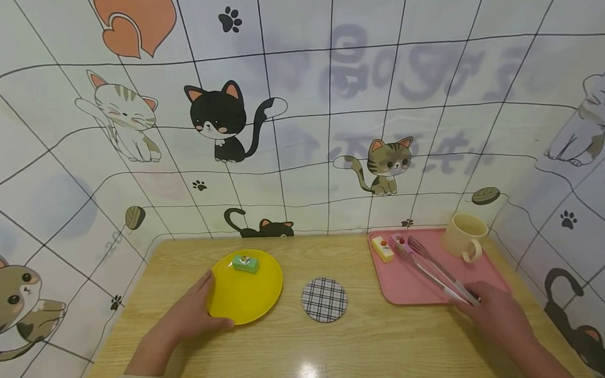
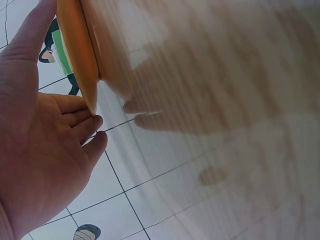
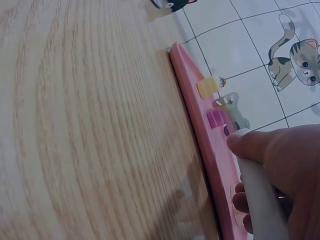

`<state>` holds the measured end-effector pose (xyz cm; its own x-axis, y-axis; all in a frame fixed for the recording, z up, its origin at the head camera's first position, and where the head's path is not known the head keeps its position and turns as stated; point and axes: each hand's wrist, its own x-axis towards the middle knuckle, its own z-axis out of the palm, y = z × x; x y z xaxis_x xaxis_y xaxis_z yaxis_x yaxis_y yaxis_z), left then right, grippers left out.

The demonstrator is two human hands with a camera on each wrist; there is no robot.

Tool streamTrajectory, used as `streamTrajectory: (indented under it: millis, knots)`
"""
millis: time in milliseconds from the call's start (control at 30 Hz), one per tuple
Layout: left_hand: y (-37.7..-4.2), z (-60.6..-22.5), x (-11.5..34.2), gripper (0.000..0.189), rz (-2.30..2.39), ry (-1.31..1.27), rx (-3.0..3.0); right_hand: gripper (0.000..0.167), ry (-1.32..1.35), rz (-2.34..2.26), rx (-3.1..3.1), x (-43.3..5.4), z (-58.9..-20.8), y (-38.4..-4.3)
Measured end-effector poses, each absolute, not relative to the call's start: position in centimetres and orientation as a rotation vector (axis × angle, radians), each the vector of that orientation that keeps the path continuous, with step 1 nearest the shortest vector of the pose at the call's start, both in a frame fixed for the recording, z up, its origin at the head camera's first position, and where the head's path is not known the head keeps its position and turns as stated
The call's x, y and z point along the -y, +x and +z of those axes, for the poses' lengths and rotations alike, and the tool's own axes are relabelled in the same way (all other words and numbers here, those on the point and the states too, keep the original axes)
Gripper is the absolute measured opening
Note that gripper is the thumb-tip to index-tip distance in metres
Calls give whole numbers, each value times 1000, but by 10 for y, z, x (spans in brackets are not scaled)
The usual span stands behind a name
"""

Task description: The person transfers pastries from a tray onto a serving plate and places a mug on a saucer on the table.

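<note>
A yellow plate [image 1: 246,294] lies on the table to the left, with a small green toy cake [image 1: 246,264] near its far rim. My left hand [image 1: 193,312] holds the plate at its left side, thumb along the near rim and fingers around the far left edge. At the right, my right hand [image 1: 499,315] grips a pair of tongs [image 1: 440,266] by the handle end. The tongs' tips reach a small pink toy cake [image 3: 216,118] on the pink tray [image 1: 400,289]. Beside it on the tray sits a yellow toy cake [image 1: 382,250].
A cream mug [image 1: 464,235] stands at the tray's far right corner, its handle toward me. Between plate and tray lies a round checked coaster [image 1: 324,300]. A cat-printed cloth [image 1: 307,171] rises behind and beside the wooden table [image 1: 311,354].
</note>
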<state>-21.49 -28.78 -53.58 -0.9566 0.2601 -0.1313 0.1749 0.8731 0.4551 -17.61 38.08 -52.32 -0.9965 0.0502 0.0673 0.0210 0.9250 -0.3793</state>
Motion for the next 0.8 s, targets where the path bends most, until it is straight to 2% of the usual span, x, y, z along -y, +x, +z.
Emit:
streamTrajectory:
  millis: [533, 800]
  knots:
    - [-216, -537, 287, 143, 670, 331, -2858, 55, -108, 668, 3045, -382, -531, -171]
    - [-216, -537, 288, 143, 684, 325, -2854, 47, -90, 687, 3034, -382, -531, -169]
